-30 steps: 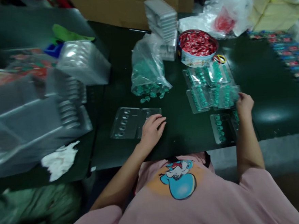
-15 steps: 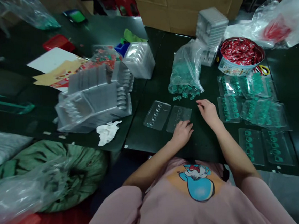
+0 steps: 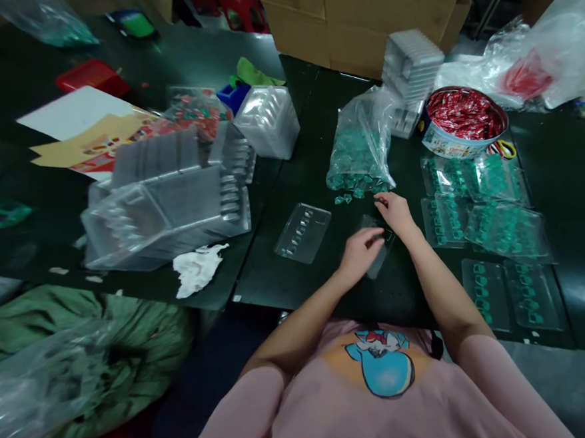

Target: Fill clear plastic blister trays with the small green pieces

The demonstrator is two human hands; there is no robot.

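Observation:
My left hand is over a blurred clear tray, its fingers a little apart with nothing visible between them. Just beyond, my right hand has its fingertips pressed together beside loose green pieces; anything in them is too small to make out. These pieces lie at the mouth of a clear bag of green pieces. Another clear tray with a row of hollows lies flat to the left.
Green-filled trays lie at the right, below a round tin of red wrapped pieces and yellow-handled scissors. Stacked clear trays and a crumpled white tissue are at left. A cardboard box stands behind.
The tray by my left hand has shifted right, away from the other clear tray, and now lies tilted at a different angle. My left hand has moved nearer my right. The view has shifted slightly.

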